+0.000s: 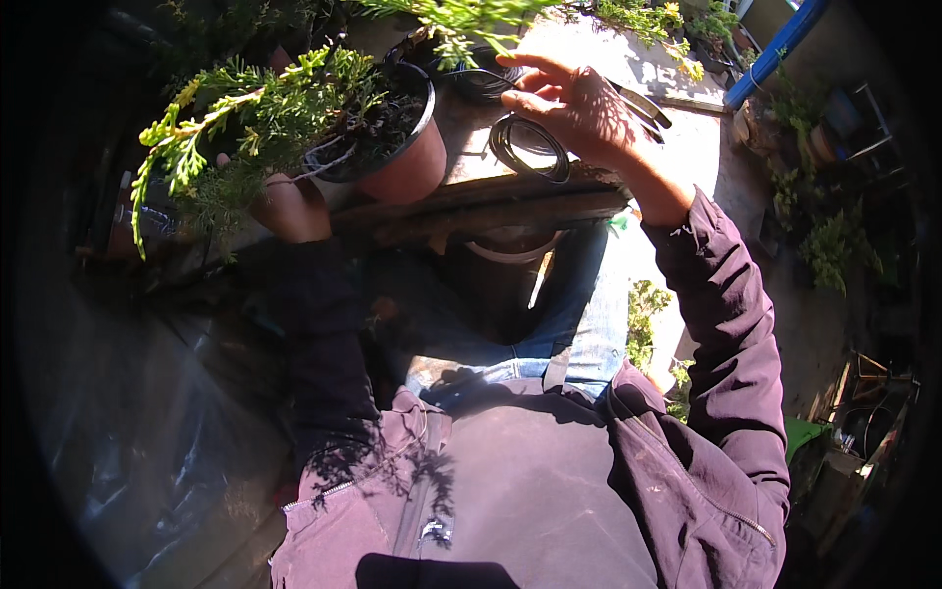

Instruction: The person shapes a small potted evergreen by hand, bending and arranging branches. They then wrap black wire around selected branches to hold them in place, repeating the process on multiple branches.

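A conifer with green scale-like foliage (265, 108) grows in a round terracotta-coloured pot (407, 167) with a dark inner rim, at the left of the worktable. My left hand (289, 208) is in shadow beside the pot, among the low sprays; foliage and shade hide its fingers. A thin pale loop, a wire or bare twig, runs near it. My right hand (569, 98) is raised right of the pot, thumb and forefinger apart, the forefinger's tip by a bright upper spray (471, 34). Below its fingers lies a coil of dark wire (530, 149).
Another dark coil (483, 84) lies behind the pot. A dark-handled tool (643, 110) rests beyond my right wrist. The table's wooden edge (491, 208) crosses before my lap. A blue pole (775, 54) slants at upper right, with more plants (834, 250) below it.
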Demonstrator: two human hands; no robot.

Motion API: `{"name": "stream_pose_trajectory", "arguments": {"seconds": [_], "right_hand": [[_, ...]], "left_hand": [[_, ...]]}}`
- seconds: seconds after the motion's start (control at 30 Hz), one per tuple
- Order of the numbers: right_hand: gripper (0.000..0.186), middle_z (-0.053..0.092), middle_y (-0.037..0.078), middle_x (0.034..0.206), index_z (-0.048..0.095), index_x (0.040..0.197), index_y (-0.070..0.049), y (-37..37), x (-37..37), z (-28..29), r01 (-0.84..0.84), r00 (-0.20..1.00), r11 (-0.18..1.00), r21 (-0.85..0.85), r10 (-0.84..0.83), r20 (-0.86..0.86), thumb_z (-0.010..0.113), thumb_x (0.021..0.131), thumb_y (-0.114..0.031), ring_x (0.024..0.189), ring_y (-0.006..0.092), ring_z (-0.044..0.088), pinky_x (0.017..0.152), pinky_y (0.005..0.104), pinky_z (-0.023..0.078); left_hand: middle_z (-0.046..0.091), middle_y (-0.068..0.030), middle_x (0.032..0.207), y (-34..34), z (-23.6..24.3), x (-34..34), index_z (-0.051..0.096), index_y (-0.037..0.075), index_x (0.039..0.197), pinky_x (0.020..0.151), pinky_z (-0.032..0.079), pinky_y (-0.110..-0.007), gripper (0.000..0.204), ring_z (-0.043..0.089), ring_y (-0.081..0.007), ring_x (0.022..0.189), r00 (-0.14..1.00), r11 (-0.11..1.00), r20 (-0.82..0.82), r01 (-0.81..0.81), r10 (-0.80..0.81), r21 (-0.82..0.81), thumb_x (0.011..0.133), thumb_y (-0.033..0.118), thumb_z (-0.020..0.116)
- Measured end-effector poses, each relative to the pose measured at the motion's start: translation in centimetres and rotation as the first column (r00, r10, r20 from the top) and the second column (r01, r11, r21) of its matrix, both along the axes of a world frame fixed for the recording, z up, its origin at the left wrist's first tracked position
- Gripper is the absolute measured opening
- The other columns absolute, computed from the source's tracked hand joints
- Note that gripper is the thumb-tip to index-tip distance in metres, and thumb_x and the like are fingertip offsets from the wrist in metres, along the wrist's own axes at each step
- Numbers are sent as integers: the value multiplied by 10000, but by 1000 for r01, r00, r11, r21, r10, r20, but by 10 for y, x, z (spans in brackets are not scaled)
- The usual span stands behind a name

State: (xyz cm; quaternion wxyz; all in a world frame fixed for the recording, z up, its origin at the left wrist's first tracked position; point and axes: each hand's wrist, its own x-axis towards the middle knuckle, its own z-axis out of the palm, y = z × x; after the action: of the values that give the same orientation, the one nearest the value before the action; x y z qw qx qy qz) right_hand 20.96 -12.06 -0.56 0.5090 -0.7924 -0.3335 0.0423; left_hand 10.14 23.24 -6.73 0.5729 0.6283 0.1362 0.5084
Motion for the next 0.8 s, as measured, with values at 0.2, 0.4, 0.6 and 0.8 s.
{"name": "stream_pose_trajectory", "arguments": {"seconds": [0.2,0.4,0.6,0.8], "right_hand": [[558,711,129,1132,526,1399,-57,-7,1,-29,-72,986,995,74,82,-146,724,939,-302,1049,192,679,885,312,540],[620,706,161,1165,495,1426,-17,-2,-1,-48,26,994,1000,10,-25,-102,719,926,-305,1043,209,691,913,317,537],[609,631,129,1093,448,1427,22,4,-13,-49,43,859,870,491,219,-464,732,917,-154,951,182,676,849,295,550],[615,666,81,1083,529,1351,69,10,-5,-48,221,727,822,524,219,-651,790,871,-211,984,168,655,864,280,539]], "left_hand": [[714,-141,1078,0,3,-29,628,-72,1169,790,576,-333,287,696,-242,930,845,582,-64,-309,531,752,891,-7,595],[661,-138,1105,2,0,-61,615,-11,1168,763,572,-393,324,672,-267,892,786,713,-324,-201,527,672,871,-58,493],[600,-197,1258,-16,-1,-68,627,17,1193,1099,409,-490,306,602,-331,1142,741,549,-190,-274,644,790,897,-16,561],[614,-101,1254,-26,26,-48,429,64,1428,909,527,-351,405,608,-178,1044,904,924,426,156,8,-348,1027,49,478]]}}
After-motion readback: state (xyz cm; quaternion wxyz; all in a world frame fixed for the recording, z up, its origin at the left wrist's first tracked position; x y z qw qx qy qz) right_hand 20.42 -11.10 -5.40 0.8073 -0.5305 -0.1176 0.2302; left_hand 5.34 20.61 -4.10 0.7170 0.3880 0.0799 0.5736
